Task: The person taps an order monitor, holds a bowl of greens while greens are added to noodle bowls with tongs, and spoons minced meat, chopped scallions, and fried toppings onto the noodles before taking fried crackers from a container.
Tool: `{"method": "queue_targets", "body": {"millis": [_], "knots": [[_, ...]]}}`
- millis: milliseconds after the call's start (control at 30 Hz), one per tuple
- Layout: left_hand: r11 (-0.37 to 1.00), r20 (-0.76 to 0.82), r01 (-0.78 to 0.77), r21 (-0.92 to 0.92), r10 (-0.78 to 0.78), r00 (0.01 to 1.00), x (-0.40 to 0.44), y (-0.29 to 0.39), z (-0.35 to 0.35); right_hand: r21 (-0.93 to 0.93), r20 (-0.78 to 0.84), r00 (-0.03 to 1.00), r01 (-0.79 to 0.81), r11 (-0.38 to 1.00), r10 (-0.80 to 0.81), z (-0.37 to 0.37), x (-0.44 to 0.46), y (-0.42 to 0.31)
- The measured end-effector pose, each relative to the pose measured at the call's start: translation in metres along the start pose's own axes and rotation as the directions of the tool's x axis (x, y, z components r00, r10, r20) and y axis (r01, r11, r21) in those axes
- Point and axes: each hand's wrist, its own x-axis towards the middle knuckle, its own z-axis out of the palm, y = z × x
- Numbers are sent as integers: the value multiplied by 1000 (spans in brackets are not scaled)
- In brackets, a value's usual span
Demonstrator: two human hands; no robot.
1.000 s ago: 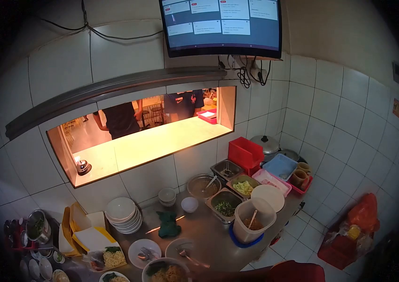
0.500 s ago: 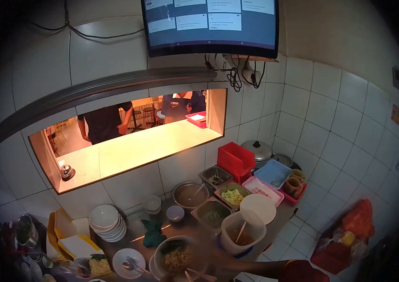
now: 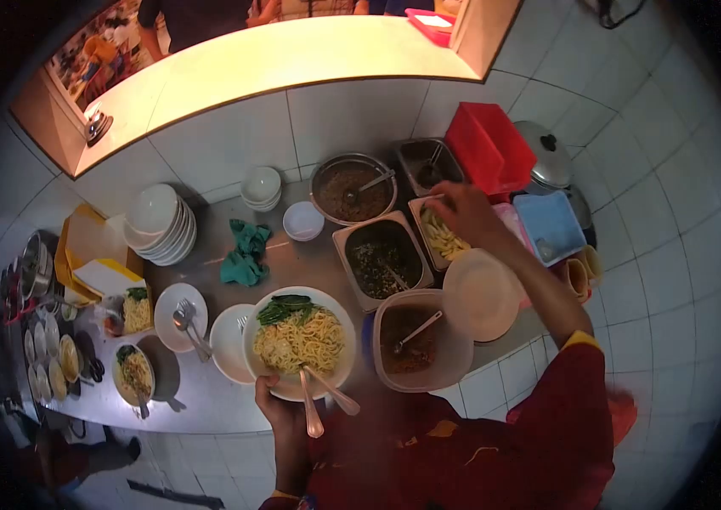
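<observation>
My left hand (image 3: pixel 279 412) grips the near rim of a white bowl (image 3: pixel 347 327) from below. In the bowl lie yellow noodles (image 3: pixel 305 340) and dark leafy greens (image 3: pixel 284 309), with two metal utensil handles (image 3: pixel 313 416) sticking out over the near edge. My right hand (image 3: pixel 466 212) is stretched out over a metal tray (image 3: pixel 418 212) of pale green cut pieces (image 3: pixel 441 238), fingers bent and apart, with nothing visible in them. Beside that tray are a tray of dark chopped greens (image 3: pixel 381 259) and a plastic tub (image 3: pixel 454 361) of reddish-brown sauce with a ladle (image 3: pixel 418 331).
Stacked white plates (image 3: pixel 156 221), small bowls (image 3: pixel 261 187) and a green cloth (image 3: pixel 245 255) are on the steel counter. A red bin (image 3: pixel 488 149) stands against the wall. Left are a plate with cutlery (image 3: pixel 175 336) and another noodle bowl (image 3: pixel 133 374). People stand beyond the serving hatch (image 3: pixel 292 51).
The view has tilted down, bringing my arms and more counter into sight. The noodle bowl is now in my left hand, and my right hand now reaches over the trays.
</observation>
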Motion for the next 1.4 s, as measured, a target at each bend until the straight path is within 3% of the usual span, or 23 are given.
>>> {"method": "queue_targets", "body": {"millis": [133,200,233,300,333,400,433,500,633,733,800,833,900,933,1000,1033,1100,1133,1167,1233,1267,1333,1400], "knots": [[995,-119,-96,0,95,988,13,-16,-16,69,214,966,136,988,-148,47,75,51],[992,-169,-125,29,129,977,17,-20,-15,-42,230,872,453,891,-433,103,108,67],[989,-196,-137,55,145,970,18,-21,-14,-25,233,867,458,889,-440,127,122,69],[990,-234,-128,53,136,963,19,-23,-10,-473,422,868,456,753,-261,164,139,71],[992,-253,-113,48,121,960,21,-21,-9,-466,419,870,453,760,-261,172,138,75],[991,-241,-113,72,128,962,25,-17,-7,-551,316,816,573,607,-484,184,133,79],[990,-231,-111,82,127,965,25,-16,-4,-548,316,817,572,610,-482,175,133,63],[993,-242,-94,72,108,964,32,-12,4,-485,440,883,387,784,-164,155,137,35],[991,-168,-18,136,41,985,56,-11,10,-512,295,912,403,758,-285,163,145,33],[992,-99,10,124,3,995,75,-8,20,-442,358,893,419,793,-272,168,131,25],[996,-42,18,90,-15,999,83,-5,32,-370,529,840,359,857,-124,156,119,17],[996,-45,23,89,-19,999,89,-5,34,-369,533,837,359,857,-122,158,118,19],[997,-4,56,53,-56,998,103,-7,38,-312,475,880,154,938,13,168,119,35],[995,30,56,78,-59,998,109,-7,41,-314,479,878,154,937,16,180,124,52],[996,31,81,44,-82,996,123,-14,41,-184,592,800,22,983,93,207,139,90],[995,36,102,12,-103,994,127,-14,46,-181,592,801,26,983,88,194,140,83],[994,59,109,19,-110,992,131,-13,54,-100,668,727,-124,987,159,165,146,75],[994,64,105,22,-106,992,133,-14,54,-150,664,705,-202,968,249,166,147,82],[994,69,102,25,-104,992,136,-16,54,-151,667,704,-195,969,246,162,146,92],[996,60,76,39,-78,995,143,-19,54,-69,544,836,-45,997,75,147,142,93],[996,69,67,61,-71,995,145,-21,56,-71,550,832,-40,997,73,140,140,93],[998,107,42,43,-47,993,147,-22,64,32,519,837,-221,975,173,104,135,62],[998,112,47,38,-51,992,157,-28,64,78,479,866,-202,976,141,86,131,44]]}}
